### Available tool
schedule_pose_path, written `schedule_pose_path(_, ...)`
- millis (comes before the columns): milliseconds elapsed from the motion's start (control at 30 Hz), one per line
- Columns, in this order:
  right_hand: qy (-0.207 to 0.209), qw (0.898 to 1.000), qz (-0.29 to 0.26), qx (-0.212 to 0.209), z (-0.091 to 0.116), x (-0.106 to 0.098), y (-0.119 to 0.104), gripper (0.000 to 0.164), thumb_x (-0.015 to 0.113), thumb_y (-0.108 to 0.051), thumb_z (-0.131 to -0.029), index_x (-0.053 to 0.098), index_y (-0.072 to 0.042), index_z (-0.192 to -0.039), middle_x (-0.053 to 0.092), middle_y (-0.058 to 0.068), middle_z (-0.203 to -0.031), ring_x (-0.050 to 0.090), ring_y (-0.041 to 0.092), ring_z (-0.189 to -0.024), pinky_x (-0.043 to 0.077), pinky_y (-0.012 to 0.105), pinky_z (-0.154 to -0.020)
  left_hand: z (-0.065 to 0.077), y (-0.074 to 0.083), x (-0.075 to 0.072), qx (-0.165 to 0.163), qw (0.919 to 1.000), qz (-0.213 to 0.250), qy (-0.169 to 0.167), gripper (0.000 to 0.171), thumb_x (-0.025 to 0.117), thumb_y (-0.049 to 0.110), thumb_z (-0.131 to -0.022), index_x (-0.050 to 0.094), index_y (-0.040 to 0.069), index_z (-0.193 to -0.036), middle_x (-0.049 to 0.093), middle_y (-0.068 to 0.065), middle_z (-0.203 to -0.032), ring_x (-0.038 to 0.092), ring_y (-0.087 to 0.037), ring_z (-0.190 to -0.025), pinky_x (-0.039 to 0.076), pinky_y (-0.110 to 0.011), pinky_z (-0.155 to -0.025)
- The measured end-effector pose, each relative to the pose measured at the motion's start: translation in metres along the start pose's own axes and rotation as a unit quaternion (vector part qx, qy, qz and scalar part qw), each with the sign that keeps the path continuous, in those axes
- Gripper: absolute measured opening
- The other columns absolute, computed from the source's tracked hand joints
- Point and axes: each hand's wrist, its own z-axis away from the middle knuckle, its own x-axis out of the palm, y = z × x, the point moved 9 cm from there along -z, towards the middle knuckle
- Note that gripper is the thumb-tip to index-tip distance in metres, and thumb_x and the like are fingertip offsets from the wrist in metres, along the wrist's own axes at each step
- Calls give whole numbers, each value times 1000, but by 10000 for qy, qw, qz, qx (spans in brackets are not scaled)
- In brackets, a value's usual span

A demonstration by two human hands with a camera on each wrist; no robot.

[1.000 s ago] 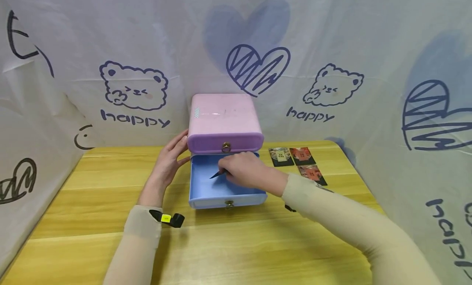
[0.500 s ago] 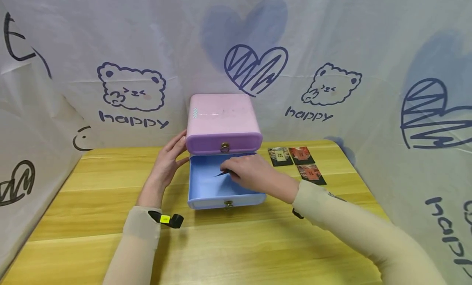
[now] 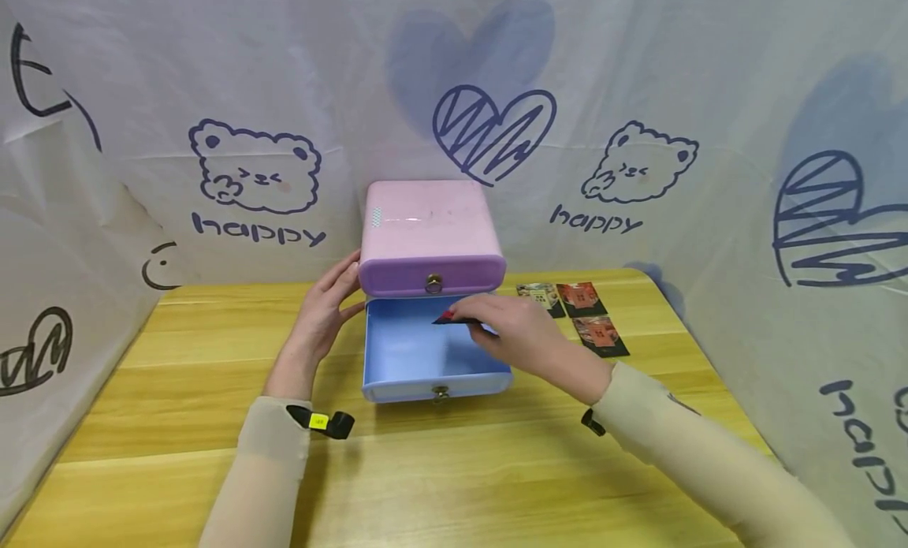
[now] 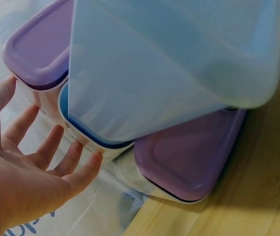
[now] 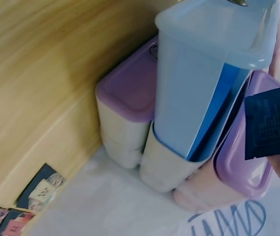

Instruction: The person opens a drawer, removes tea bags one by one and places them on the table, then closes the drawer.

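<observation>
A pink storage box (image 3: pixel 429 217) has purple drawer fronts (image 3: pixel 397 277), and its blue drawer (image 3: pixel 400 351) is pulled out. In the left wrist view that blue drawer sits between two closed purple ones. My left hand (image 3: pixel 321 315) rests its spread fingertips against the box's left side. Over the right part of the blue drawer, my right hand (image 3: pixel 521 331) pinches a small flat black packet (image 5: pixel 267 123) between thumb and fingers. A bit of red shows on the packet in the head view; its dark printed side faces the right wrist camera.
Several similar packets lie right of the box, one with a pale label (image 3: pixel 539 297) and others with red labels (image 3: pixel 582 297). The wooden table (image 3: pixel 454 469) extends in front. A printed white cloth (image 3: pixel 340 83) hangs behind and at both sides.
My right hand has drawn back to the right with the packet, which has tipped from pointing down into the drawer to nearly level. My left hand has stayed at the box's side.
</observation>
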Motion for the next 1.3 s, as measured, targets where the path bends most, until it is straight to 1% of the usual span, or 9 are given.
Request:
schedule_pose_path(133, 366, 9990, -269, 31, 12, -11, 5, 21, 62, -9, -80, 64, -12, -101, 64, -3, -107, 54, 6, -98, 53, 31, -68, 0, 0, 0, 9, 10000, -30, -9, 53, 57, 48, -85, 46, 29, -133, 40, -2, -138, 40, -19, -117, 34, -54, -98)
schedule_pose_path(267, 815, 9956, -454, -41, 25, -22, 7, 21, 62, -8, -79, 65, -10, -99, 65, -1, -106, 53, 9, -101, 53, 33, -73, -1, -1, 0, -11, 10000, -44, 9, 53, 57, 48, -85, 46, 29, -133, 40, -2, -138, 40, -18, -117, 33, -54, -99)
schedule_pose_path(433, 1261, 9913, -379, -33, 40, -35, 13, 22, 66, -4, -74, 65, -7, -96, 65, 4, -101, 55, 13, -99, 52, 35, -77, -1, -1, 0, -55, 9999, -77, 53, 54, 58, 49, -84, 46, 30, -132, 40, -1, -138, 40, -18, -117, 32, -54, -99)
schedule_pose_path(600, 1566, 9871, -327, 37, 55, -46, 19, 18, 64, -5, -76, 66, -6, -94, 65, 6, -98, 56, 16, -97, 52, 35, -79, 0, -1, -1, -79, 9999, -79, 70, 55, 58, 50, -83, 46, 30, -133, 40, -1, -138, 39, -18, -117, 32, -54, -99)
schedule_pose_path(800, 1714, 9847, -254, 165, 73, -53, 27, 20, 65, -2, -73, 66, -6, -92, 66, 7, -98, 58, 18, -94, 51, 34, -80, 0, -1, -2, -90, 9999, -83, 79, 55, 58, 50, -84, 45, 30, -133, 39, -2, -138, 39, -19, -117, 32, -54, -99)
schedule_pose_path(867, 1794, 9833, -232, 172, 79, -55, 29, 20, 65, -1, -72, 67, -6, -91, 67, 8, -98, 58, 21, -94, 51, 35, -81, 0, -1, -2, -91, 9999, -74, 76, 55, 58, 50, -84, 45, 30, -133, 39, -2, -138, 39, -19, -118, 32, -54, -100)
schedule_pose_path(1033, 1859, 9818, -229, 323, 96, -54, 37, 17, 65, 0, -71, 67, -6, -87, 67, 9, -97, 59, 25, -94, 49, 36, -84, 0, -1, -2, -106, 9999, -58, 67, 54, 58, 50, -84, 46, 30, -133, 39, -1, -138, 39, -19, -118, 32, -54, -100)
schedule_pose_path(1200, 1753, 9830, -89, 543, 111, -49, 45, 16, 63, 1, -70, 66, -6, -84, 67, 9, -97, 59, 23, -92, 50, 35, -82, 0, 0, 0, -116, 9999, -75, 41, 55, 58, 50, -84, 45, 30, -133, 38, -1, -139, 38, -19, -118, 32, -54, -100)
schedule_pose_path(1300, 1599, 9846, -36, 713, 119, -44, 51, 16, 66, 1, -70, 65, -6, -84, 67, 9, -99, 59, 22, -93, 51, 37, -79, 0, 0, 0, -135, 9998, -99, 46, 56, 58, 51, -83, 45, 30, -133, 38, -1, -139, 39, -18, -118, 32, -54, -100)
